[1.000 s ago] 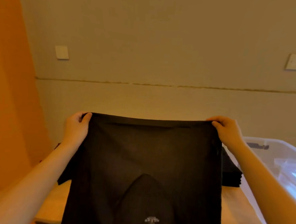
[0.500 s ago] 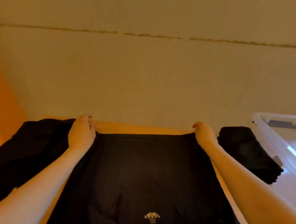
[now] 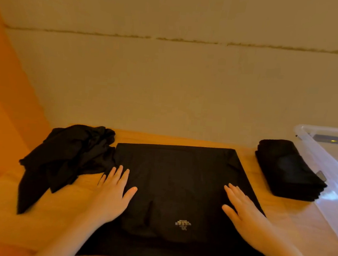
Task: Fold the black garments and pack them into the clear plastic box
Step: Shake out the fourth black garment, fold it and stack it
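A black garment (image 3: 177, 174) lies spread flat on the wooden table (image 3: 62, 206), with a small white label print near its front. My left hand (image 3: 113, 192) rests flat on its left edge, fingers straight. My right hand (image 3: 242, 209) lies flat on its right side, fingers spread. A crumpled heap of black garments (image 3: 66, 156) sits to the left. To the right is a stack of folded black garments (image 3: 289, 170), beside the clear plastic box (image 3: 322, 154) at the right edge.
A plain wall rises directly behind the table's far edge. An orange surface (image 3: 8, 96) stands at the left. Something dark lies inside the box at its far end (image 3: 329, 138).
The garment, held up by its top corners a second ago, now lies on the table. Both hands have let go of the corners and slid back toward me, flat on the cloth.
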`<state>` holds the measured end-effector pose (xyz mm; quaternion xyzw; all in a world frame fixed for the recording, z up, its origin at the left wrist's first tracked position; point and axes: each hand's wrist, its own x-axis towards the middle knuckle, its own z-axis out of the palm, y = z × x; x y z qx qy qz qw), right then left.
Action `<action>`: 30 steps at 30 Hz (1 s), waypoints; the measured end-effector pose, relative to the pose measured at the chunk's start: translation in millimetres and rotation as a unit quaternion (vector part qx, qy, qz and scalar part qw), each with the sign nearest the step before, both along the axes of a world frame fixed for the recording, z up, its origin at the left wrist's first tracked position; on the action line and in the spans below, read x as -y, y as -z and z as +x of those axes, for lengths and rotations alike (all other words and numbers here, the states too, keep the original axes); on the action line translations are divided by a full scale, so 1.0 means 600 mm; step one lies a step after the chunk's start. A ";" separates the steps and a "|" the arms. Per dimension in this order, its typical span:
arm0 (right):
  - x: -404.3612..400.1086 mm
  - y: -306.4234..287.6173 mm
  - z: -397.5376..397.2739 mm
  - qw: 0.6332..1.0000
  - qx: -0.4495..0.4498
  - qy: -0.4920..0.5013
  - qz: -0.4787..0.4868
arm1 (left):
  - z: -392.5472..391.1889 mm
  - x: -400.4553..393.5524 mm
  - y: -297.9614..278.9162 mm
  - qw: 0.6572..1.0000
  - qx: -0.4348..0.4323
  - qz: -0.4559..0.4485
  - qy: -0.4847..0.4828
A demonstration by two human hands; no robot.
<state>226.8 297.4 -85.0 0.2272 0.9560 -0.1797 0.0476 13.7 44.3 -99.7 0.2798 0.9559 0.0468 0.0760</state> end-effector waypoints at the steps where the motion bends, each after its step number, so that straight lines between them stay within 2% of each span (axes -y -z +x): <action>1: -0.004 0.007 0.026 1.000 0.007 -0.003 0.025 | 0.002 0.001 0.002 1.000 -0.007 -0.003 0.005; 4: -0.029 0.022 0.084 0.997 0.013 0.017 0.072 | 0.002 -0.009 0.000 1.000 -0.017 0.001 0.023; 8: -0.015 0.002 0.129 0.998 -0.027 0.017 0.046 | 0.012 -0.021 -0.009 0.999 0.005 0.016 0.036; 11: 0.008 0.005 0.161 0.997 -0.031 -0.027 0.059 | 0.051 0.001 -0.015 0.996 -0.024 0.072 0.043; 13: 0.008 0.019 0.187 0.998 0.003 -0.024 0.061 | 0.097 0.028 -0.014 0.989 -0.031 0.108 0.092; 17: -0.006 0.029 0.218 0.996 -0.004 -0.008 0.091 | 0.159 0.084 -0.002 0.986 0.006 0.057 0.155; 21: -0.005 0.033 0.244 0.997 -0.056 0.026 0.042 | 0.149 0.125 0.011 0.986 0.003 0.097 0.135; 25: 0.009 0.046 0.263 0.991 -0.094 0.023 0.087 | 0.142 0.157 0.023 0.989 -0.019 0.067 0.130; 27: 0.012 0.038 0.266 0.992 -0.097 0.039 0.070 | 0.141 0.164 0.019 0.990 -0.023 0.037 0.133; 29: 0.012 0.016 0.255 0.989 -0.127 0.030 0.065 | 0.140 0.166 0.013 0.991 -0.014 0.052 0.126; 30: 0.013 0.000 0.240 0.979 -0.176 0.036 0.093 | 0.139 0.163 0.009 0.989 -0.015 0.086 0.118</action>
